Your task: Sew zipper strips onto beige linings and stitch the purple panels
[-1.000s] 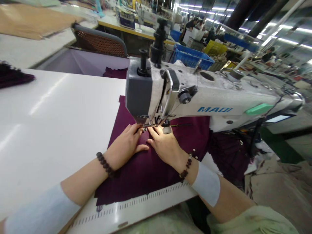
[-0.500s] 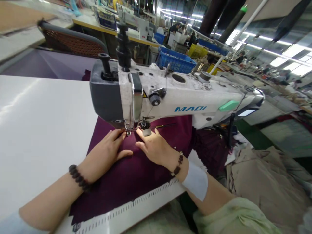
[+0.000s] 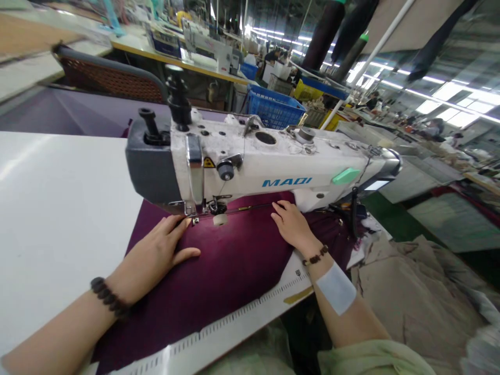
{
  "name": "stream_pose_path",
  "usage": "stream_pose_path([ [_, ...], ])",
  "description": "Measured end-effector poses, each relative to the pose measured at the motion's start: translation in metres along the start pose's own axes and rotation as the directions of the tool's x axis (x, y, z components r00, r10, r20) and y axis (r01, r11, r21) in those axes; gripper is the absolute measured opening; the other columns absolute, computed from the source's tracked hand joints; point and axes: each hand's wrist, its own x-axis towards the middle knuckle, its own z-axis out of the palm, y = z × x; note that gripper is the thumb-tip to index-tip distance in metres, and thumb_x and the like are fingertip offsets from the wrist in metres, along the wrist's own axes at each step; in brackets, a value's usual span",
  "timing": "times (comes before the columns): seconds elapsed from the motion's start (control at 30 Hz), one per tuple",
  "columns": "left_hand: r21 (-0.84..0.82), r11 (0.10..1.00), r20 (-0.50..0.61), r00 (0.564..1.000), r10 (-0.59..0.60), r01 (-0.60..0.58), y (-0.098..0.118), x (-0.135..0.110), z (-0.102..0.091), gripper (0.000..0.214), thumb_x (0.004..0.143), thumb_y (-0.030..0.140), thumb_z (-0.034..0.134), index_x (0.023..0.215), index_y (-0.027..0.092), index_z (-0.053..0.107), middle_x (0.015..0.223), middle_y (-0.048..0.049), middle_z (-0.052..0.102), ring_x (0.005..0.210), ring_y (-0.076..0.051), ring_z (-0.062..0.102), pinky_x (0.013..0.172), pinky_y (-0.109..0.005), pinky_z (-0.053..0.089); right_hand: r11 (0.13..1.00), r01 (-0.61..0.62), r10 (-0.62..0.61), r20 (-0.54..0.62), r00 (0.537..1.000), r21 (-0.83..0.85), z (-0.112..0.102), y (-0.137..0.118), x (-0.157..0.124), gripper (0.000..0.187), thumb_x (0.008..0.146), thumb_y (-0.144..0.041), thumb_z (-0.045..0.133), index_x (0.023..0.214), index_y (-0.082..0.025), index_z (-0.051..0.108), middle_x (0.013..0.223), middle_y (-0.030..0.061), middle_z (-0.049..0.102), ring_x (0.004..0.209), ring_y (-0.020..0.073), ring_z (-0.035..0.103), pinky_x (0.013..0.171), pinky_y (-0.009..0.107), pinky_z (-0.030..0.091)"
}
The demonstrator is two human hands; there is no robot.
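Dark purple fabric point(image 3: 230, 265) lies across the machine bed beneath a white sewing machine point(image 3: 250, 172). My left hand point(image 3: 154, 258) rests flat on it, thumb spread, fingertips close beside the presser foot point(image 3: 194, 221). My right hand point(image 3: 294, 225) is open on the fabric farther right, fingers stretched out, fingertips at a narrow dark strip point(image 3: 260, 207) with a small gold-coloured piece on it. That strip runs from the needle area toward the right hand. A round pale knob point(image 3: 220, 220) hangs just right of the presser foot.
A ruler scale point(image 3: 234, 317) runs along the table's front edge. White tabletop point(image 3: 58, 208) extends to the left. At the right lie bunched purple fabric point(image 3: 336, 239) and a beige cloth pile point(image 3: 414, 286). A blue crate point(image 3: 275, 108) stands behind the machine.
My right hand has moved away from the presser foot to the right along the fabric. The left hand stays by the foot. The camera view has shifted, so the machine appears farther left.
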Motion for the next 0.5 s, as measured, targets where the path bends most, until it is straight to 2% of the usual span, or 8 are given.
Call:
stream_pose_path([
  [0.17,-0.008,1.0,0.012,1.0,0.0,0.0,0.0,0.001,0.0,0.074,0.081,0.068,0.029,0.111,0.006,0.056,0.112,-0.0181,0.052,0.103,-0.03,0.053,0.092,-0.043,0.044,1.0,0.012,-0.012,-0.024,1.0,0.003,-0.002,-0.002,-0.004,0.04,0.093,-0.029,0.036,0.126,-0.011,0.051,0.125,0.01,0.048,0.114,0.0216,0.044,0.101,0.034,0.037],
  [0.33,-0.02,0.999,0.058,0.997,-0.047,0.048,0.008,0.006,-0.006,0.072,0.082,0.065,0.031,0.112,0.005,0.056,0.112,-0.0182,0.055,0.104,-0.028,0.054,0.093,-0.043,0.045,0.998,0.04,-0.037,-0.066,0.997,0.045,0.01,0.003,-0.003,0.04,0.091,-0.028,0.038,0.122,-0.008,0.054,0.126,0.0141,0.048,0.117,0.0234,0.045,0.101,0.039,0.038],
  [0.43,0.045,0.994,0.169,0.979,-0.11,0.104,0.006,0.004,-0.021,0.072,0.08,0.063,0.042,0.119,0.004,0.052,0.122,-0.0223,0.051,0.115,-0.031,0.049,0.1,-0.046,0.038,0.984,0.1,-0.085,-0.104,0.991,0.147,0.018,0.002,0.004,0.045,0.091,-0.033,0.035,0.122,-0.007,0.054,0.131,0.0142,0.044,0.12,0.0238,0.043,0.103,0.041,0.037],
  [0.5,0.086,0.988,0.287,0.946,-0.151,0.132,0.0,-0.006,-0.037,0.081,0.075,0.065,0.05,0.126,0.003,0.045,0.131,-0.0254,0.043,0.123,-0.032,0.041,0.102,-0.049,0.033,0.956,0.191,-0.151,-0.182,0.972,0.223,0.02,-0.004,0.005,0.048,0.092,-0.036,0.028,0.124,-0.01,0.052,0.134,0.0114,0.041,0.124,0.0226,0.04,0.106,0.042,0.035],
])
